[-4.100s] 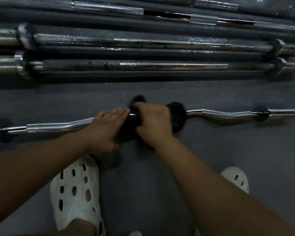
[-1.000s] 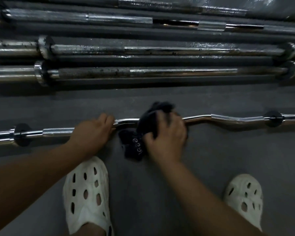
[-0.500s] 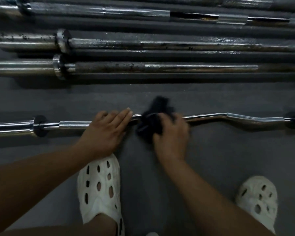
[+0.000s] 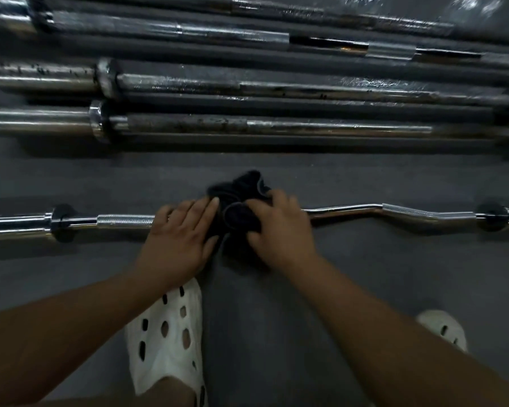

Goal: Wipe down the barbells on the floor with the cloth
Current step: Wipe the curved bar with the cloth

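You were midway through wiping the curl bar (image 4: 344,210), the nearest of the barbells, and by the look of it you were on its centre section. At the bar's left end the sleeve ran off the edge of view. Then came the dark left collar (image 4: 61,223) and a knurled grip (image 4: 124,221). Just right of that knurl your left hand (image 4: 180,239) lay flat over the bar, fingers straight and close together, their tips touching the cloth (image 4: 238,198). I judged it was steadying the bar against rolling. The cloth, dark and bunched, sat on the bar's middle, heaped toward its far side. Your right hand (image 4: 282,230) gripped it from the near side, fingers curled into the folds. Right of that hand the bare shaft kinked along to the right collar (image 4: 490,217). The next move called, I'd say, for sliding the cloth rightward along those bends, wrapped tight enough to follow each kink, with the left hand pressing down. The bar lay flat on the floor (image 4: 394,274), its long axis running straight across you, ends pointing left and right. The straight barbells (image 4: 321,126) lay beyond it, roughly parallel, spotted and probably not yet done.
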A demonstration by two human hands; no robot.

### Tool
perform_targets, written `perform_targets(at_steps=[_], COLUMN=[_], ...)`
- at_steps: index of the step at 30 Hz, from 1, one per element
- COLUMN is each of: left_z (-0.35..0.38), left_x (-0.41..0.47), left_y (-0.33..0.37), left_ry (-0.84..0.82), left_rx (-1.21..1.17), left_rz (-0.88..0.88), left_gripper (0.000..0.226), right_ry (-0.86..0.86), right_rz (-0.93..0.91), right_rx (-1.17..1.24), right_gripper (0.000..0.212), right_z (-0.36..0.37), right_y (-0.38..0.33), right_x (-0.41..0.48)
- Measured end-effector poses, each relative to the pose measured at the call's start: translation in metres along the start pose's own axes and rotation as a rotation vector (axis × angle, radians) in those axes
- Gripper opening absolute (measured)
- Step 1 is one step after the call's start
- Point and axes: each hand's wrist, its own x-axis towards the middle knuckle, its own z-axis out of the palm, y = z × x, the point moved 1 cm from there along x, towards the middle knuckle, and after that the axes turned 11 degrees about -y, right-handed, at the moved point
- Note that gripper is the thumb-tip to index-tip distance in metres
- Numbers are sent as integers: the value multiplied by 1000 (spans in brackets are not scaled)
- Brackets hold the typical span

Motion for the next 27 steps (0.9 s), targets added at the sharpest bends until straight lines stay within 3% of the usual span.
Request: perform_targets(at_steps=[2,5,7,8,9,11,13,14,16,18,19,20,21,24,25,27], left_z=[2,3,3,3,3,1,-1,0,3,4,4,3,3,1,1,3], left_x=[0,0,0,0,0,0,-2,-1,0,0,1,1,1,-1,-1,-1], left_y=[-2,-2,0,0,0,1,1,0,-2,-2,-1,0,0,0,0,-1], left_ry=[-4,-1,-27,-45,-52,-50,-36,-26,-12,-8,-10,-20,-33,-32,-32,-27], left_rx=[8,8,17,20,25,34,31,27,27,26,27,30,32,34,36,46], left_rz=[2,-6,-12,-18,-21,-18,-8,-3,3,0,-5,-8,-10,-16,-15,-11], left_gripper=[71,74,77,78,78,77,76,76,77,78,80,81,82,83,83,83], right_ry=[43,325,347,316,277,114,-89,-128,47,266,286,269,233,-22,-97,-19], right_rz=[58,522,835,892,838,425,18,-37,154,649,827,868,775,83,-32,73], right_rx=[144,326,426,444,413,227,132,121,184,333,370,369,317,64,80,245], right_gripper=[58,57,59,54,46,37,51,57,56,49,45,41,39,53,62,75], right_z=[-14,-13,-9,-7,-8,-10,-15,-18,-18,-20,-20,-18,-19,-26,-37,-52], right_y=[44,120,134,120,101,58,43,52,90,131,136,129,114,70,68,94], right_x=[5,-20,-33,-33,-30,-23,-17,-13,-16,-33,-37,-35,-30,-13,-6,7])
